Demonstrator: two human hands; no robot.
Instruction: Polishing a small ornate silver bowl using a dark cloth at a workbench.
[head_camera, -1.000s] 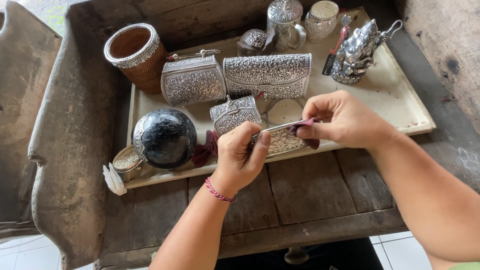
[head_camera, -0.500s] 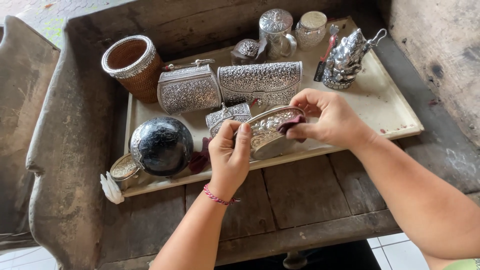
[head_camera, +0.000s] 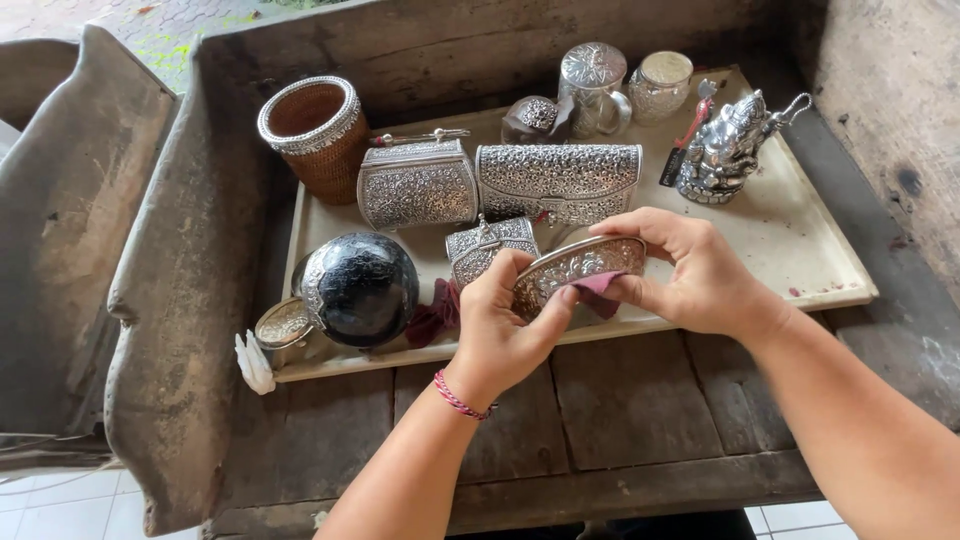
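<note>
While one second ago the dish (head_camera: 578, 272) is seen nearly edge-on, as a thin line between the hands, it now stands tilted so that its embossed outer side faces the camera. It means the rubbing passes from the rim to the underside (this is my judgement, not a thing seen). The left hand (head_camera: 505, 325) is closed on the dish's left end, thumb on the relief. The right hand (head_camera: 690, 270) grips the right end and presses a dark red cloth (head_camera: 598, 290) against the metal with its fingers. The dish is held just above the tray's (head_camera: 800, 250) near edge, in front of a small silver box (head_camera: 482, 243). It is oval, shallow, silver-coloured, covered with dense floral relief, darker in the hollows.
</note>
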